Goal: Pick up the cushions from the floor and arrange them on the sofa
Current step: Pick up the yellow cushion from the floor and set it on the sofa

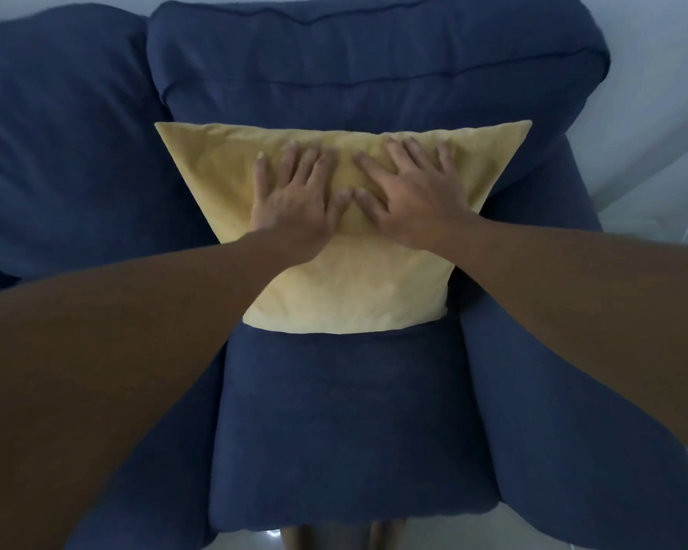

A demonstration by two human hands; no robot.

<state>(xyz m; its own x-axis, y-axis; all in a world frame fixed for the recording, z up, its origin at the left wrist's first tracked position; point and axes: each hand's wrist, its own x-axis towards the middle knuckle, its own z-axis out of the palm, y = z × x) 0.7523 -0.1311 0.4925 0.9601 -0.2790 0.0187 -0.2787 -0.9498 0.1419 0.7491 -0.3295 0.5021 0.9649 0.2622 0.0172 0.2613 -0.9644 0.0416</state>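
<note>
A yellow cushion (350, 287) stands on the seat of a dark blue sofa (334, 410) and leans against its back cushion (374, 61). My left hand (294, 192) lies flat on the cushion's upper half with fingers spread. Right beside it, my right hand (410, 188) presses flat on the same cushion, fingers apart. The two thumbs nearly touch at the cushion's middle. Neither hand grips the fabric. My forearms cover the cushion's side edges lower down.
A second blue back cushion (56, 125) fills the sofa's left part. The sofa's right armrest (553, 351) runs down the right side. Pale wall and floor (652, 160) show beyond it. Floor shows at the bottom edge below the seat.
</note>
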